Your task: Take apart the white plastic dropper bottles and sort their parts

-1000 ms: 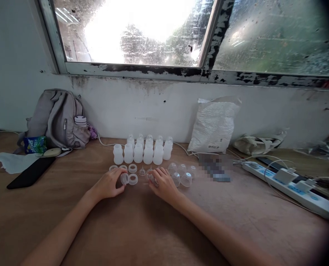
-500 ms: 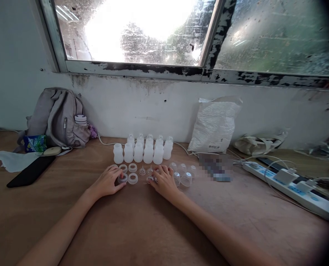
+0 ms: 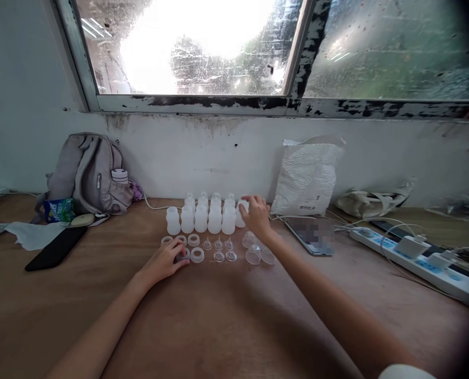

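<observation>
My left hand [image 3: 163,262] curls over the rings [image 3: 197,256], grip unclear; my right hand [image 3: 259,217], fingers parted, should enclose the right-end bottle [image 3: 240,220] squarely.

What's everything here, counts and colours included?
Bottles: ten, milky white, centre
Rings: five-plus, whitish, before bottles
Nipples: five, clear, beside rings
Cups: four-plus, clear, beside nipples
Backpack: one, grey, left
Flask: one, white, backpack pocket
Packet: one, blue, before backpack
Cloth: one, white, left
Slab: one, black, left
Bag: one, white, by wall
Tote: one, cream, right
Phone: one, dark, beside cups
Power strip: one, white, right
Plugs: two, white, on strip
Cables: several, white, tabletop
Window: one, grey, above
Table: one, brown, underneath
Left hand: one, bare, at rings
Right hand: one, bare, at rightmost bottle
</observation>
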Demonstrator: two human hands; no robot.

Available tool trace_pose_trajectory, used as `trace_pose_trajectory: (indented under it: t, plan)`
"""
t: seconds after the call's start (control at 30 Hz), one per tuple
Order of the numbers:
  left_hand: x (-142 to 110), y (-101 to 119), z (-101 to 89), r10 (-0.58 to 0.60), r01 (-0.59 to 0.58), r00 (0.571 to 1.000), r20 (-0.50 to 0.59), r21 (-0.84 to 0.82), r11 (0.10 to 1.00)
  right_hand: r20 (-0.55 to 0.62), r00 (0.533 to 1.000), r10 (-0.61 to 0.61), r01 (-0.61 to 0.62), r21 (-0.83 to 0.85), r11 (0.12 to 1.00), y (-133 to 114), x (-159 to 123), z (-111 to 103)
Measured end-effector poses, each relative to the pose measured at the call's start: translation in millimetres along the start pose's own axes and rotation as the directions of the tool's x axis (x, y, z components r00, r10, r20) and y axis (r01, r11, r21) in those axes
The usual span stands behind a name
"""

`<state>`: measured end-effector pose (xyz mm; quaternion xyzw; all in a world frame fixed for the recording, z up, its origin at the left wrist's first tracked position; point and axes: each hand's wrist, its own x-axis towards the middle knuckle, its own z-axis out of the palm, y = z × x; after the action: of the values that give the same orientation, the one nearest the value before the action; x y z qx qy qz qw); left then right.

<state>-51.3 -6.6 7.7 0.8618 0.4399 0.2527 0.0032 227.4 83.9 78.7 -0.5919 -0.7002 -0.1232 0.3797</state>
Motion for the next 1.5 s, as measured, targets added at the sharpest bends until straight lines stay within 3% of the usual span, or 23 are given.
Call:
trace_pose_trajectory:
  t: [0.13,0.2,0.3,0.4,0.47,0.53,0.63,0.7,0.77,0.83,0.9,1.03,1.13,1.23,1.3,1.4,1.5]
  plan:
    - [-0.4,3.7,-0.7,-0.028,0.028,0.999,-0.033,-0.004,1.000,0.183,0.981,0.058,-0.056,-0.019,0.998,27.2,33.8,13.2]
    - [-0.8,7.3,-2.5,-0.022,0.023,0.999,-0.045,0.020,1.000,0.248,0.967,0.052,-0.053,-0.005,0.999,35.3,34.3,18.1]
    - [-1.6,13.2,-5.5,0.020,-0.017,0.997,-0.073,0.045,0.999,0.254,0.966,0.057,-0.061,0.011,0.998,40.6,27.6,15.3]
    - [-2.6,18.8,-6.3,0.054,-0.049,0.990,-0.128,0.042,0.998,0.139,0.985,0.103,-0.113,0.063,0.992,40.8,21.7,-4.8]
    - [-3.1,23.2,-4.1,0.056,-0.054,0.983,-0.175,0.015,0.998,0.000,0.989,0.149,-0.146,0.198,0.969,38.5,15.6,-26.8]
    - [-2.5,30.1,1.0,0.053,-0.063,0.972,-0.231,-0.034,0.997,-0.064,0.980,0.188,-0.148,0.396,0.906,33.0,3.4,-51.2]
    - [1.0,48.6,12.6,0.011,-0.066,0.946,-0.325,-0.159,0.985,0.126,0.981,0.148,-0.194,0.691,0.696,19.0,-28.7,-80.0]
    - [3.9,66.9,20.5,-0.046,-0.061,0.941,-0.336,-0.300,0.952,0.339,0.941,0.013,-0.288,0.776,0.561,9.4,-54.9,-88.0]
    - [5.5,87.2,26.2,-0.030,-0.079,0.972,-0.235,-0.440,0.895,0.489,0.869,-0.080,-0.386,0.770,0.508,4.1,-79.1,-85.9]
    - [5.2,106.1,28.6,0.060,-0.089,0.995,-0.073,-0.508,0.857,0.572,0.814,-0.100,-0.466,0.746,0.475,5.1,-97.4,-76.6]
    - [3.9,120.4,28.0,0.105,-0.067,0.993,0.046,-0.508,0.859,0.638,0.765,-0.091,-0.555,0.723,0.411,11.7,-109.0,-64.5]
    - [5.2,131.4,25.7,-0.027,0.053,0.998,0.054,-0.566,0.823,0.758,0.643,-0.106,-0.729,0.649,0.219,28.4,-119.6,-46.5]
    - [10.2,128.6,27.4,-0.222,0.197,0.973,0.066,-0.739,0.644,0.821,0.534,-0.201,-0.783,0.570,0.249,32.0,-124.3,-44.3]
    - [13.0,122.2,28.5,-0.370,0.289,0.922,0.111,-0.834,0.470,0.820,0.512,-0.256,-0.737,0.573,0.358,24.9,-128.3,-49.6]
    - [11.7,118.9,27.2,-0.389,0.306,0.916,0.101,-0.802,0.512,0.818,0.522,-0.242,-0.700,0.573,0.426,18.0,-129.6,-54.7]
    - [7.0,120.4,23.2,-0.327,0.263,0.945,0.032,-0.669,0.695,0.824,0.546,-0.154,-0.697,0.548,0.462,10.6,-129.9,-59.7]
    - [4.1,129.7,20.9,-0.278,0.234,0.960,0.019,-0.598,0.767,0.775,0.631,-0.029,-0.685,0.574,0.448,7.9,-132.1,-57.4]
